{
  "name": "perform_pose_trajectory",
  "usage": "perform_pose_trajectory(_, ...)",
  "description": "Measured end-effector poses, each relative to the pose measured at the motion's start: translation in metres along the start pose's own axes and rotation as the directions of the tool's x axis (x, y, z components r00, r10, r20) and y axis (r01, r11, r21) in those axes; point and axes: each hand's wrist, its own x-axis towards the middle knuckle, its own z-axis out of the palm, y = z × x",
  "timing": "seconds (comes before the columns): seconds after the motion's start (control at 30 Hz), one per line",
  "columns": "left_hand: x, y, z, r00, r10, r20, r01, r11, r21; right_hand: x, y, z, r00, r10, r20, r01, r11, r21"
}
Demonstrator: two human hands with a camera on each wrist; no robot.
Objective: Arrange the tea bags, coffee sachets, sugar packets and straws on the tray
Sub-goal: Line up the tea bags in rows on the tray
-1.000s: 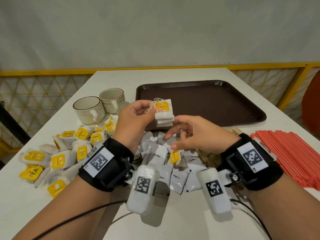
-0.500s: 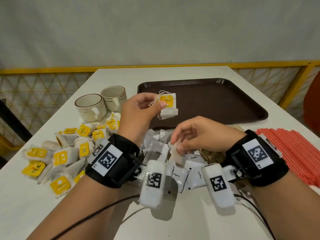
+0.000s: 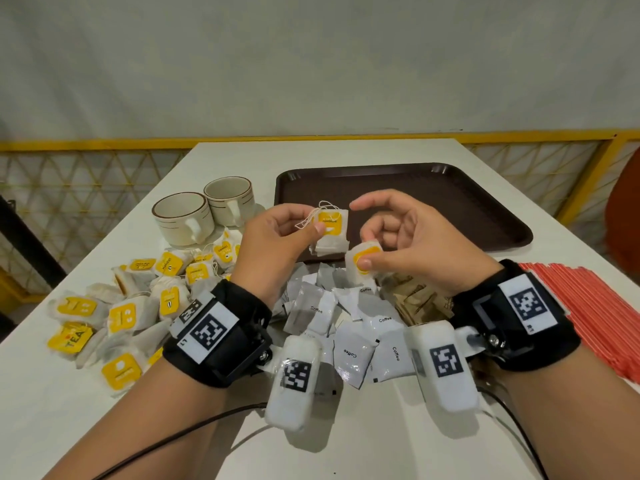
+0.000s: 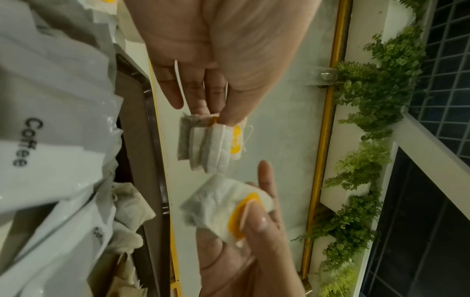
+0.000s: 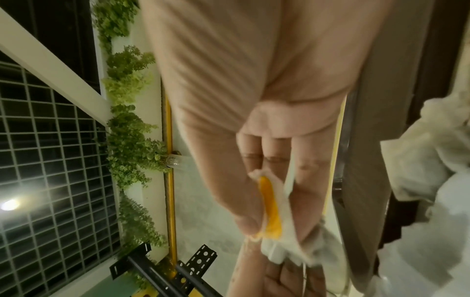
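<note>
Grip status: left hand [image 3: 277,242] pinches a small stack of tea bags [image 3: 329,233] by thumb + fingers, held above the tray [image 3: 450,202] near edge; right hand [image 3: 405,244] pinches one tea bag [image 3: 363,265] at its yellow tag, just beside the stack. Bags look v. light, soft, squashy; strings can snag. Best hold: flat faces, not string. Rest of tea bags on surface at left.

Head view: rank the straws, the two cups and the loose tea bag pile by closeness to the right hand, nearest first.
1. straws, just right of the right hand.
2. two cups, across to the left, past the left hand.
3. loose tea bag pile, far left, near the table edge.
</note>
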Motion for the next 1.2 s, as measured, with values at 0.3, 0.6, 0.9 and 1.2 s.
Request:
perform_pose_trajectory(0.3, -0.004, 0.0, 0.004, 0.995, 0.006, 0.096, -0.007, 1.0, 0.006, 0.003, 0.0, 0.005, 0.979, -0.081, -0.187, 0.089, 0.995, 0.034)
perform_pose_trajectory(0.6, -0.007, 0.001, 0.011, 0.995, -0.002, 0.104, 0.013, 0.994, -0.106, 0.016, -0.002, 0.006, 0.966, -0.009, -0.259, -0.038, 0.984, -0.176)
perform_pose_trajectory(0.9, 0.004, 0.001, -0.004, 0.998, -0.036, -0.056, 0.03, 0.994, -0.108, 0.031, -0.019, -0.023, 0.966, 0.248, -0.075, -0.233, 0.705, -0.67)
perform_pose_trajectory(1.2, 0.004, -0.006, -0.004, 0.996, -0.075, -0.052, 0.07, 0.993, -0.091, 0.037, 0.011, -0.017, 0.892, 0.449, -0.045, -0.183, 0.268, -0.946)
